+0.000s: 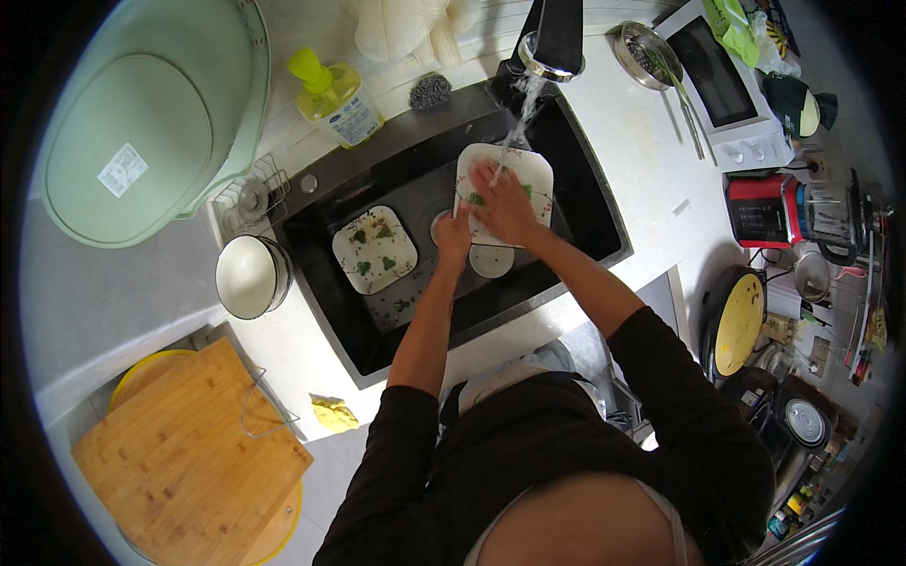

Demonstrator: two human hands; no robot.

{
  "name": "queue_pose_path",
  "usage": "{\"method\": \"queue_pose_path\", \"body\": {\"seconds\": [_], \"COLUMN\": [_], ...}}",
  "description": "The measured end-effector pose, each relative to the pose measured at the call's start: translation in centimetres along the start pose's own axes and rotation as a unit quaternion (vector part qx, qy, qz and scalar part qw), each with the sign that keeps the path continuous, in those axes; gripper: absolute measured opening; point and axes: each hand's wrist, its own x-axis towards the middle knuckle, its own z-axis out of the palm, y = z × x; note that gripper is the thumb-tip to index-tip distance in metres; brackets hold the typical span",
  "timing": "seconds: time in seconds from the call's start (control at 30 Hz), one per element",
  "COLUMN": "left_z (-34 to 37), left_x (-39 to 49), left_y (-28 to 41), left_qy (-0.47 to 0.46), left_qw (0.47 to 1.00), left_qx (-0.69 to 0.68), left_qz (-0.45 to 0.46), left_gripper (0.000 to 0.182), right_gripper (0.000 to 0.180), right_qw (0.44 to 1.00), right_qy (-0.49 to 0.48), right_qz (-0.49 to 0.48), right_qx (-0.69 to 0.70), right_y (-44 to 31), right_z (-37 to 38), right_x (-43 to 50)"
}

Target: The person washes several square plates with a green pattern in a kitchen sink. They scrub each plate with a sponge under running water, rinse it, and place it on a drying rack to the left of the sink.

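Observation:
My left hand [453,233] grips the near left edge of a square white plate [541,184] with a leaf and berry pattern. Flat on the plate's face lies my right hand [504,201], fingers spread out. Water [527,106] runs from the black faucet [558,42] onto the plate and fingers. A second square patterned plate [375,249], with dark bits on it, lies in the black sink [488,311] on the left. Beneath the held plate, a small pale round dish [492,262] shows in part. Food scraps [400,305] lie on the sink floor.
Left of the sink stand stacked bowls [246,277], a wire rack [248,194] and a large green basin [141,141]. A soap bottle [340,102] and a steel scrubber [429,90] sit behind it. A strainer [645,56] is at right, a wooden cutting board [187,460] lower left.

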Motion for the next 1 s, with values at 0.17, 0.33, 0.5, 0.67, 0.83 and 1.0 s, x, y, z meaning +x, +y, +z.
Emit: {"method": "queue_pose_path", "body": {"seconds": [0.17, 0.33, 0.5, 0.67, 0.83, 1.0], "left_z": [0.1, -1.4, -1.5, 1.0, 7.5, 6.2], "left_x": [0.1, 1.1, 1.6, 0.7, 1.0, 4.4], "left_y": [0.6, 0.2, 2.5, 7.3, 7.2, 8.8], "left_qy": [0.033, 0.067, -0.012, -0.048, 0.052, -0.076], "left_qw": [0.999, 0.993, 0.987, 0.97, 0.875, 0.921], "left_qx": [0.004, 0.097, 0.159, 0.233, 0.338, 0.231], "left_qz": [0.017, -0.007, -0.006, 0.04, 0.343, 0.304], "left_gripper": [0.057, 0.06, 0.051, 0.044, 0.046, 0.042], "right_gripper": [0.069, 0.07, 0.07, 0.046, 0.027, 0.027], "right_qw": [0.989, 0.993, 0.996, 0.953, 0.713, 0.455], "right_qy": [0.079, 0.028, -0.026, 0.031, 0.111, 0.121], "right_qz": [0.081, 0.108, -0.043, 0.031, 0.252, 0.378], "right_qx": [-0.094, -0.049, 0.068, 0.301, 0.645, 0.797], "right_y": [2.0, -0.2, -3.1, -1.4, -0.4, -0.9], "right_z": [-0.9, -0.4, -0.5, 0.3, 0.6, -4.3], "right_x": [-0.9, -3.6, -2.3, -2.2, -2.3, -0.7]}}
